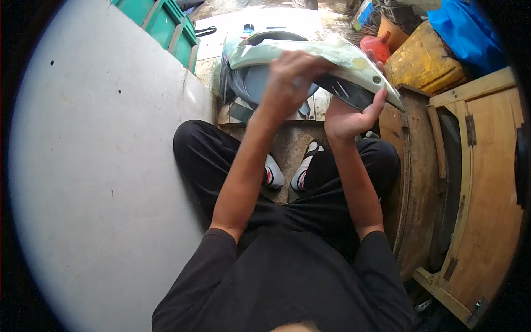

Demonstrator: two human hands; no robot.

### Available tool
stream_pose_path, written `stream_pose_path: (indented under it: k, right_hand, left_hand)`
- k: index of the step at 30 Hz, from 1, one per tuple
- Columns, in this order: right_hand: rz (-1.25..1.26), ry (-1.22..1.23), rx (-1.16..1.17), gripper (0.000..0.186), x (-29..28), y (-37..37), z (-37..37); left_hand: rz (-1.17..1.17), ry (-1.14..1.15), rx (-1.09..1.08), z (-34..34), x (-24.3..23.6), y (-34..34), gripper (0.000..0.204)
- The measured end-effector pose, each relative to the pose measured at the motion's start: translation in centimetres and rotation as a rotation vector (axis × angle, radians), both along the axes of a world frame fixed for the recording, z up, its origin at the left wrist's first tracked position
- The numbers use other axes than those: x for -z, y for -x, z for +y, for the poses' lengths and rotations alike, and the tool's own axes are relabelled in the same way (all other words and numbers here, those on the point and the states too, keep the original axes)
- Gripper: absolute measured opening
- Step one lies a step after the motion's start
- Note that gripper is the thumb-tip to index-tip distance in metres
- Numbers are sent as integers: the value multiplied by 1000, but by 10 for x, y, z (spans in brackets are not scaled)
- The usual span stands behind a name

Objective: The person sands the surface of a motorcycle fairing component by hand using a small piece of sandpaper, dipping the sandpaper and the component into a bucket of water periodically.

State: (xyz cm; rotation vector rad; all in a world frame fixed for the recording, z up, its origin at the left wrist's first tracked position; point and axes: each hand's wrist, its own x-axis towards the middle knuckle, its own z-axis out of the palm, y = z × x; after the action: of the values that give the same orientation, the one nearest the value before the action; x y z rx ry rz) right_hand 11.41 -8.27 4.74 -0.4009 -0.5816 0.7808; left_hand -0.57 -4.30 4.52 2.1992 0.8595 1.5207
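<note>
Pale curved panel (pixel 340 55), its dark underside partly in view, is held up over the near half of a low white table (pixel 210 51); the right hand (pixel 348 119) grips its tapering right end, thumb on the near side, other fingers mostly hidden behind, tips showing past it; the left hand (pixel 290 74), blurred, crosses the middle, fingers bent, and whether they clasp anything cannot be told; a round grey basin (pixel 249 82) is partly covered by the panel, its contents hard to make out; a flat dark piece (pixel 240 113) lies by the table's near left corner; right of the table sit a red funnel (pixel 377 48) and a yellow container (pixel 425 61), a blue sheet (pixel 470 34) beside them cut off at the view's rim.
</note>
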Motion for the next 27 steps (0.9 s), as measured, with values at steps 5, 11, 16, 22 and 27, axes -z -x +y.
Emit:
stream_pose_path:
  k: [5, 11, 16, 22, 27]
  right_hand:
    - [40, 42, 3, 51, -2, -8, -3]
    - [-18, -5, -18, 49, -3, 1, 0]
    - [-18, 66, 4, 48, -2, -10, -2]
    - [-42, 52, -10, 51, -6, -1, -6]
    - [-85, 78, 13, 52, -6, -13, -3]
  left_hand:
    - [-17, 12, -56, 0, -1, -1, 17]
    - [-94, 21, -79, 3, -3, 7, 17]
    - [-70, -1, -9, 2, -2, -9, 20]
    - [-89, 41, -64, 5, -3, 6, 21]
    - [-66, 8, 29, 4, -7, -17, 18]
